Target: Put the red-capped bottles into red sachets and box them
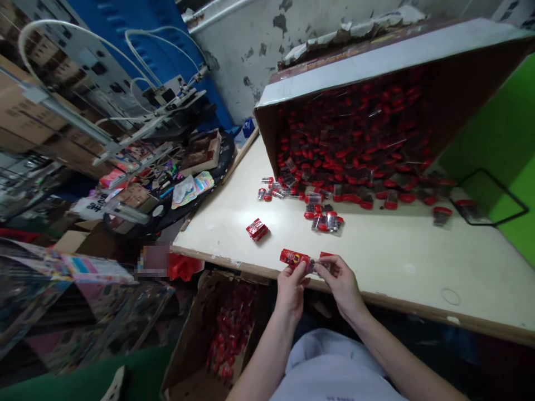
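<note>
My left hand pinches a red printed card above the table's front edge. My right hand is closed too, its thumb and fingers meeting at a small clear packet with dark contents beside the card. Fingers partly cover this packet, so I cannot tell how it and the card are joined. Another bit of red card shows just behind the right fingers. Farther left on the table lies a small stack of red cards. Several clear packets with red ends sit beyond my hands.
A large carton lies on its side at the back, spilling red-ended packets onto the table. Below the table's edge, a cardboard box holds red packets. A machine with white hoses stands left. A black wire frame lies right.
</note>
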The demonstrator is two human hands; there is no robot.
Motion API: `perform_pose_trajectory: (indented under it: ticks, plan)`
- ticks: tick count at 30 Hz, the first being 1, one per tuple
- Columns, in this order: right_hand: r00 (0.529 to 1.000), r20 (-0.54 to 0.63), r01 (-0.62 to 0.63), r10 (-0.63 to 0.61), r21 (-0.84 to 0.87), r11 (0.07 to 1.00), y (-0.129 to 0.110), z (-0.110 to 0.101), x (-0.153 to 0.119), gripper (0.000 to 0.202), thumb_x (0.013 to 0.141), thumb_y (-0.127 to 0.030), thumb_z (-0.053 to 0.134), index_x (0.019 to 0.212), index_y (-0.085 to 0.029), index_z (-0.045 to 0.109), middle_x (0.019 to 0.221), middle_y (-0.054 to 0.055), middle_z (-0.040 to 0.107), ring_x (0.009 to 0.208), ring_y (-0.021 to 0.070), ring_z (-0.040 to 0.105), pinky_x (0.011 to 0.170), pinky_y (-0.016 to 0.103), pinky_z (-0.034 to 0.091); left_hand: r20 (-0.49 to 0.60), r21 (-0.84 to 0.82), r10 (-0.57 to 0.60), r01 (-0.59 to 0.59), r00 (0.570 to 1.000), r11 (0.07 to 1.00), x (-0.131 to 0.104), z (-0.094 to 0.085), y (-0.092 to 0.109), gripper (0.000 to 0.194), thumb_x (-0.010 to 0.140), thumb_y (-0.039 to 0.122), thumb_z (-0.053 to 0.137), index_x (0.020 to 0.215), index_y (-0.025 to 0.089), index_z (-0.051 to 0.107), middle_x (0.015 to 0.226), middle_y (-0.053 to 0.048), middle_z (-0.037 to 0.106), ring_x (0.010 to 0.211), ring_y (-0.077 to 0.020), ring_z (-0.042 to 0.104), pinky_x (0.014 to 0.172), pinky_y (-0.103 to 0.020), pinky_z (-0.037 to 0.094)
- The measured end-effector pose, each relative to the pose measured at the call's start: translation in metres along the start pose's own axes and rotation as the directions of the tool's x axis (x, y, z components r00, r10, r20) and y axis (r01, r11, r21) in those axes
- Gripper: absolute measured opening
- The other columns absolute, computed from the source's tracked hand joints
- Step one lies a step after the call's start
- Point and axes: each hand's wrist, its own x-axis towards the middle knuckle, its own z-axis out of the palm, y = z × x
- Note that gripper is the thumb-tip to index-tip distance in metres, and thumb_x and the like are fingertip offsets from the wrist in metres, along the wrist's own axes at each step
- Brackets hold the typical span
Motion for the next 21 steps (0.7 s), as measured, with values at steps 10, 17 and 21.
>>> perform_pose_trajectory:
  ticks: [10, 17, 21]
  plan:
    - [0.999, -0.023, -0.025, 0.024, -0.062, 0.998, 0.010, 0.005, -0.006, 0.030, 0.069, -0.043, 0.072, 0.085, -0.021, 0.057, 0.069, -0.001, 0.058, 0.053, 0.0122, 0.049, 0.044, 0.023, 0.035, -0.046, -0.026, -0.005, 0.003, 0.999, 1.000, 0.000, 0.001, 0.001, 0.026, 0.060, 0.030, 0.079, 0.078, 0.014, 0.070, 0.079, -0.006, 0.068, 0.067, -0.0102, 0.058, 0.064, -0.023, 0.038]
    - [0.993, 0.005, 0.117, -0.118, -0.196, 0.974, 0.019, 0.005, -0.003, 0.027, 0.071, -0.043, 0.070, 0.087, -0.025, 0.058, 0.071, 0.000, 0.059, 0.056, 0.0156, 0.052, 0.049, 0.028, 0.041, 0.021, -0.065, -0.042, 0.043, 0.999, 0.997, 0.005, -0.002, 0.002, 0.031, 0.059, 0.031, 0.080, 0.082, 0.013, 0.070, 0.082, -0.007, 0.068, 0.069, -0.0117, 0.059, 0.066, -0.024, 0.042]
    - [1.000, -0.005, 0.019, -0.020, -0.093, 0.995, 0.020, 0.007, -0.004, 0.029, 0.073, -0.046, 0.067, 0.090, -0.024, 0.055, 0.075, 0.002, 0.061, 0.055, 0.0162, 0.053, 0.042, 0.027, 0.038, -0.010, -0.072, -0.035, 0.034, 0.999, 0.997, 0.004, 0.003, 0.003, 0.032, 0.057, 0.031, 0.081, 0.081, 0.012, 0.070, 0.081, -0.007, 0.068, 0.068, -0.0115, 0.059, 0.062, -0.023, 0.041]
